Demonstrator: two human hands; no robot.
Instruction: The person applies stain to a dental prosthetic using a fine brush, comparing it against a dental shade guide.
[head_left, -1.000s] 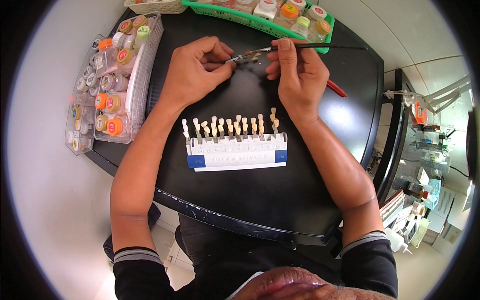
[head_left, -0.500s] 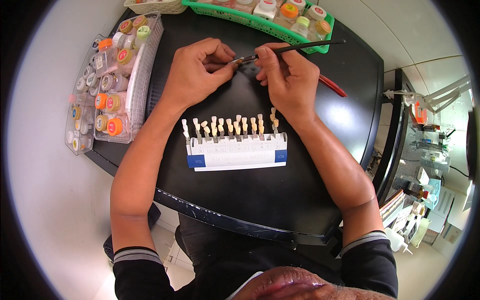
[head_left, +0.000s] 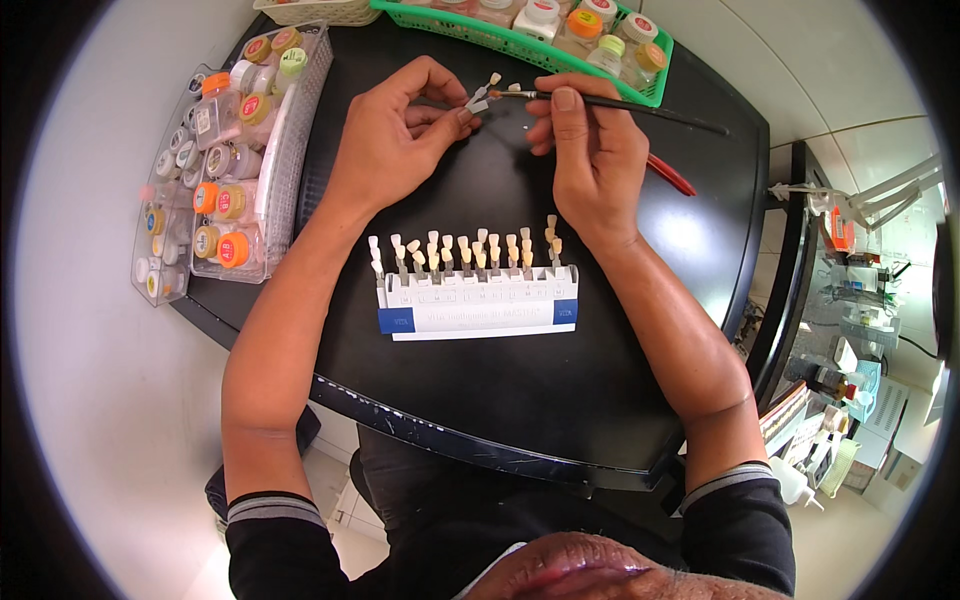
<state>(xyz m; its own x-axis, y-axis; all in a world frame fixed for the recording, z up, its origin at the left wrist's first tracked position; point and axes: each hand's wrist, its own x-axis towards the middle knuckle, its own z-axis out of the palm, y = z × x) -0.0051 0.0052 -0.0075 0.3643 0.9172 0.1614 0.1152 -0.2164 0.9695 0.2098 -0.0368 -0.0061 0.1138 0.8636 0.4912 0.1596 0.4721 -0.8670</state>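
Note:
My left hand (head_left: pixel 416 128) pinches a grey shade-tab piece (head_left: pixel 477 103); a small cream tooth-shaped tip (head_left: pixel 495 79) shows just above it. My right hand (head_left: pixel 588 155) grips a slim black paintbrush (head_left: pixel 670 113), its brown bristles at the grey piece; whether they touch it I cannot tell. A small pale bit (head_left: pixel 514 87) is beside the bristles. A red pen-like stick (head_left: pixel 672 176) lies right of my right hand. Between my forearms stands a white-and-blue shade guide holder (head_left: pixel 478 318) with several tooth-shaped tabs (head_left: pixel 466 250) upright in it.
Clear baskets (head_left: pixel 262 262) of lidded jars line the left of the black desk (head_left: pixel 480 400), beside a wall. A green basket (head_left: pixel 650 98) of jars and a cream basket (head_left: pixel 310 12) are at the back. A cluttered side counter (head_left: pixel 850 330) is on the right, with a pale jointed arm (head_left: pixel 890 190).
My left hand has shifted slightly, bringing the cream tip and grey piece into clearer view. My right hand has moved right since half a second ago, and the brush's far end has lowered.

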